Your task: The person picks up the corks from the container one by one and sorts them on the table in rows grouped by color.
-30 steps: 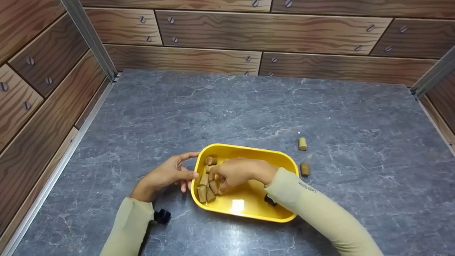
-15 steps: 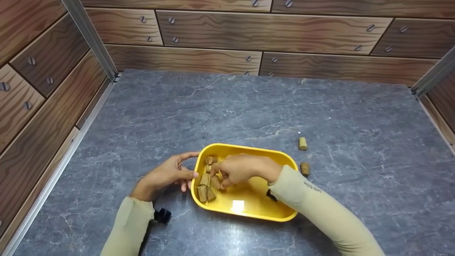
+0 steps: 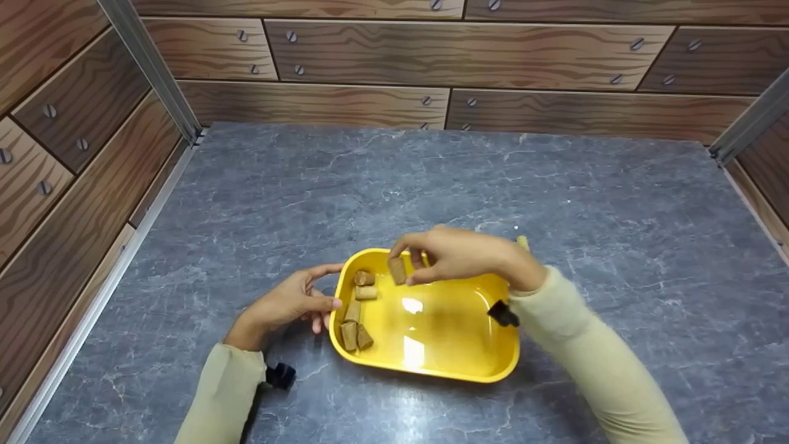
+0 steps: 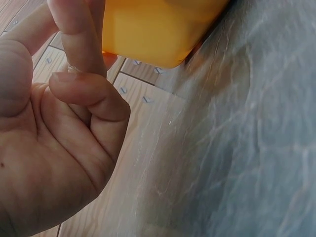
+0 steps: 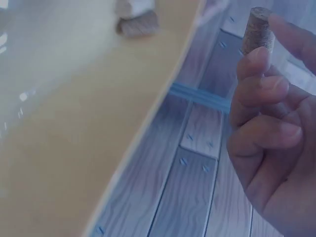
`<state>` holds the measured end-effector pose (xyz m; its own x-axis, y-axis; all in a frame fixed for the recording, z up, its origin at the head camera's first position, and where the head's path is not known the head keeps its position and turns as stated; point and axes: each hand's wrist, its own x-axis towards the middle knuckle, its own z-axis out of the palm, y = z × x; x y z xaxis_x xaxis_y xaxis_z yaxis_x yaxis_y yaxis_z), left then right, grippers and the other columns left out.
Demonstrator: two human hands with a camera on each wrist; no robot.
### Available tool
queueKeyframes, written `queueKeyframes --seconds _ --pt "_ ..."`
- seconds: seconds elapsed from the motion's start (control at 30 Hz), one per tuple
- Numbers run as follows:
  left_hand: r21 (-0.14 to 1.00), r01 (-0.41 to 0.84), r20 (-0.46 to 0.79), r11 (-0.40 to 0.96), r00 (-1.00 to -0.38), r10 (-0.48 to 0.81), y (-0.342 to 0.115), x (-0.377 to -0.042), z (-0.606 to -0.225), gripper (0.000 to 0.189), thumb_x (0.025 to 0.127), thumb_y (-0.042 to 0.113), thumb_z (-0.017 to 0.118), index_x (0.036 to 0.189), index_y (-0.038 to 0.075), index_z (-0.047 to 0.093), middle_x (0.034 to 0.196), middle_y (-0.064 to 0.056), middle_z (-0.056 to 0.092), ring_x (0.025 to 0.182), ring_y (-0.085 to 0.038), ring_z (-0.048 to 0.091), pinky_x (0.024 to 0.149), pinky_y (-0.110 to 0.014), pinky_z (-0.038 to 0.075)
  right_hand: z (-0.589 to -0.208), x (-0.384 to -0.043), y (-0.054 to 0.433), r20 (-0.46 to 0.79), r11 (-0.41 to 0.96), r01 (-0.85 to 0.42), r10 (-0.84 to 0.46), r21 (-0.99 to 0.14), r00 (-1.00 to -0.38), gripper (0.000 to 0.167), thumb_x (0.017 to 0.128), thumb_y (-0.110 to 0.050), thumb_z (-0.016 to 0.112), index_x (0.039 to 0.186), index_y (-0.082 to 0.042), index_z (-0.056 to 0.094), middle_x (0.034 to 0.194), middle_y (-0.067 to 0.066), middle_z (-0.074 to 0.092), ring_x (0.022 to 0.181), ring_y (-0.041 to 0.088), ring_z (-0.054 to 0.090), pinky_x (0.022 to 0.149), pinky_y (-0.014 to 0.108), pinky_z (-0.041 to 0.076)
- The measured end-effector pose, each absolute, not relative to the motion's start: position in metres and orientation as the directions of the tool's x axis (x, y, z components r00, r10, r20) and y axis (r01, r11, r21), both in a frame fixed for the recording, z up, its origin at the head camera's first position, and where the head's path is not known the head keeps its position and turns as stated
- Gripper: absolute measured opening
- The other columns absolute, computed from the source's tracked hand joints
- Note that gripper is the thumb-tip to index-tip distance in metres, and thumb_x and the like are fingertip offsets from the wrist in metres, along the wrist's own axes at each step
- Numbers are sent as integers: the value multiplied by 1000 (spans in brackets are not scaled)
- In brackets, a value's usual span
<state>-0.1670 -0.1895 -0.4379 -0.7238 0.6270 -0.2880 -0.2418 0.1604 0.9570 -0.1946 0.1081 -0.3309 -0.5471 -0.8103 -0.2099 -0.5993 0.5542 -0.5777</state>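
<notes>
A yellow plastic tub [image 3: 441,370] stands on the table in the head view. My left hand [image 3: 286,302] holds its left end, thumb on the rim and fingers against the outside; the left wrist view shows the lower fingers curled beside the tub wall [image 4: 148,34]. Over the tub's far side, my right hand [image 3: 459,256] pinches a brown cork [image 3: 397,270] between thumb and fingers. That cork [image 5: 257,32] stands upright in the right wrist view. Several other corks [image 3: 366,293] lie along the tub's left end.
One pale cork [image 3: 523,242] on the table shows partly behind the right wrist. Wood-patterned walls [image 3: 468,55] stand behind and at the sides, with metal corner posts [image 3: 154,68]. The grey marbled table [image 3: 629,246] surrounds the tub.
My right hand has lifted one cork from the group and moved up and right with it. The left hand keeps its place. The right arm now hides one table cork and part of another.
</notes>
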Motion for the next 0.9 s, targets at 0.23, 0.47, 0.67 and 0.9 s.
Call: queueKeyframes --seconds 0.23,0.47,0.67,0.9 --pt "955 -248 -294 163 -720 629 -190 -167 -437 74 92 8 63 152 2 20 60 2 68 45 -7 59 46 -20 49 -322 -197 148 -134 514 -515 -785 -686 -605 37 92 -20 65 126 -10 58 85 4 60 70 10 50 63 19 46" --pt "954 -243 -298 174 -725 622 -190 -166 -437 75 92 9 64 153 3 20 61 2 68 45 -7 59 46 -21 49 -316 -196 187 -8 405 -465 -761 -788 -648 34 93 -9 62 126 -2 56 86 3 55 66 5 47 58 17 45" --pt "952 -251 -305 177 -726 616 -190 -165 -437 74 92 9 64 153 6 21 61 1 68 45 -8 59 46 -21 49 -321 -192 219 58 343 -448 -738 -825 -672 34 91 -1 62 124 1 55 85 -2 55 65 4 49 55 18 48" --pt "959 -226 -284 172 -721 632 -190 -167 -437 74 92 11 65 152 5 22 61 1 68 45 -8 59 47 -22 50 -339 -185 257 -45 463 -368 -669 -806 -742 33 92 -7 63 124 1 55 87 2 56 70 5 51 59 18 48"
